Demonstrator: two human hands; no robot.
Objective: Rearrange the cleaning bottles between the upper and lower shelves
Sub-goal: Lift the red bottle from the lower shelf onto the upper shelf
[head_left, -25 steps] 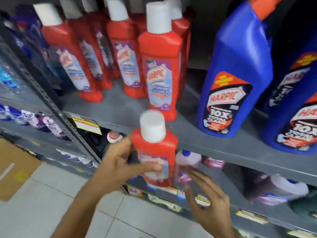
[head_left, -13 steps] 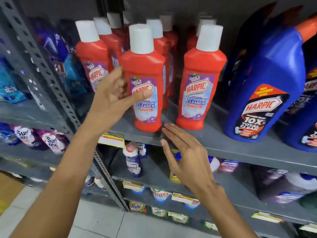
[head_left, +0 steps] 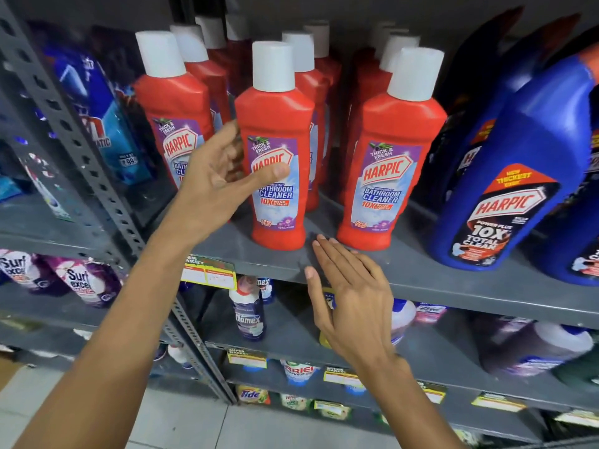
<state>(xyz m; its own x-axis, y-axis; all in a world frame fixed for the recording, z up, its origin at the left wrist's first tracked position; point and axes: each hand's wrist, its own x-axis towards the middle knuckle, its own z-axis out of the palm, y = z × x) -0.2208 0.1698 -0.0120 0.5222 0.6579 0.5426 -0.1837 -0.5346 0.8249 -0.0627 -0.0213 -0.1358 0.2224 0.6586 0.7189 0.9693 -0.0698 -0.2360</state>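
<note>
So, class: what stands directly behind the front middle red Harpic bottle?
Behind the front middle red bottle stands another white-capped red bottle; its label and base are mostly covered, and deeper bottles are unclear.

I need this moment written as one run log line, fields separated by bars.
left hand open beside middle red bottle, thumb on label | bottle upright on upper shelf | right hand open, empty, at shelf edge

Left hand (head_left: 214,179) loosened from red bottle (head_left: 275,150), now standing on upper shelf (head_left: 405,277).
</note>
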